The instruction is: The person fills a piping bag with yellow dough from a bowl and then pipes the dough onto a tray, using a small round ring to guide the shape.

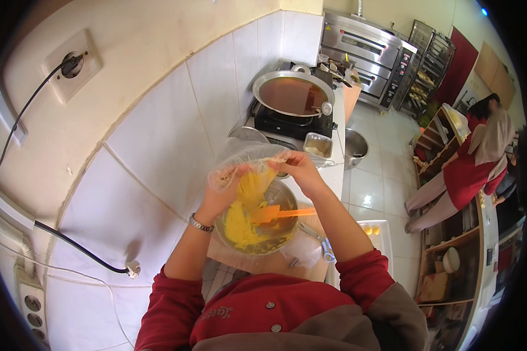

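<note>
A clear plastic bag (240,151) with yellow creamy mixture in its lower part hangs over a metal mixing bowl (288,195). My left hand (221,190) is closed around its left side, partly covered by the folded-over plastic. With my right hand (298,171), I pinch the bag's rim on the right. More of the soft yellow mixture (240,225) lies in the bowl. An orange spatula (266,214) rests in it, its handle reaching out over the right rim. Just right of the bowl lie blue-handled scissors (327,250) and another crumpled clear plastic bag (303,250).
Beyond the bowl, a wide pan of brown liquid (293,96) sits on a black stove (295,124). A small metal tin (318,144) stands before it. A pale tray (380,234) is at right. A co-worker in red (477,158) stands by shelves. A tiled wall (152,169) borders the left.
</note>
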The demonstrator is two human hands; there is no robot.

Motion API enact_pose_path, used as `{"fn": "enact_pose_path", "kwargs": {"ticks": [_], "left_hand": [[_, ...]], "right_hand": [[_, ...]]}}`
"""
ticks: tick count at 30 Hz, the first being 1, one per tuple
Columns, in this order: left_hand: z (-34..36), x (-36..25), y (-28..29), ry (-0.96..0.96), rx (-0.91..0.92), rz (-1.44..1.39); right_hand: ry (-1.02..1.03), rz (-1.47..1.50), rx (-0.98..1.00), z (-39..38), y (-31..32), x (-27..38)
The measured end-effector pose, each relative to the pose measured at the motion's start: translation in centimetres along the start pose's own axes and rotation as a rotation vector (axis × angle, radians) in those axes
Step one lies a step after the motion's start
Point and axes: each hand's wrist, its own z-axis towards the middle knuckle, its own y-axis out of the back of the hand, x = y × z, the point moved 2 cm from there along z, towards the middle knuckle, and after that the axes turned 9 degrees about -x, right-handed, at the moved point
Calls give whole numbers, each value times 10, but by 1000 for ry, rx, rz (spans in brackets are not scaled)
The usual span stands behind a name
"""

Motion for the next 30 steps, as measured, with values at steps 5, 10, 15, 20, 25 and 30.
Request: {"fn": "enact_pose_path", "kwargs": {"ticks": [5, 10, 15, 20, 25, 30], "left_hand": [[-1, -10, 15, -124, -7, 29], [-5, -27, 16, 21, -234, -23], [3, -17, 19, -190, 45, -2], [4, -22, 1, -291, 216, 42], [10, -24, 2, 107, 60, -175], [19, -45, -8, -140, 217, 170]], "right_hand": [[121, -194, -30, 2, -15, 23], [412, -642, -15, -1, -32, 51], [136, -424, 16, -3, -53, 58], [429, -711, 81, 5, -69, 54], [426, -537, 125, 14, -27, 15], [52, -118, 340, -22, -74, -21]]}}
